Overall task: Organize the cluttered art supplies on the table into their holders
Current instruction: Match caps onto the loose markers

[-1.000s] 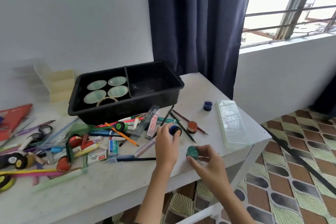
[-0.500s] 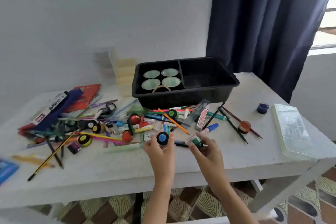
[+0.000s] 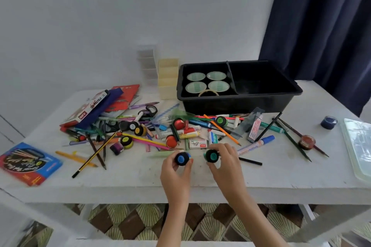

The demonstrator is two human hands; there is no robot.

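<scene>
Paint pots: blue paint pot (image 3: 182, 159) pinched in left grip (image 3: 176, 174), green paint pot (image 3: 212, 155) pinched in right grip (image 3: 224, 164). They sit side by side, low over the desk (image 3: 120, 178) front; can't tell if they touch it. Black tray (image 3: 289, 94) at the back: left compartment holds four tape rolls (image 3: 206, 82) lying flat, plus a thin ring (image 3: 207, 93). Cream tiered holder (image 3: 168, 78) just left of tray. Between grips and tray: dense pile of pencils, markers, more pots. Staple box (image 3: 198, 144) just beyond the grips, blue marker (image 3: 256, 146) right of right grip. Dark blue pot (image 3: 329, 122) and red pot (image 3: 306, 142) stand apart, far right, near clear case (image 3: 357, 146). Both held pots tilted, caps facing the camera, axes roughly desk-to-viewer.
</scene>
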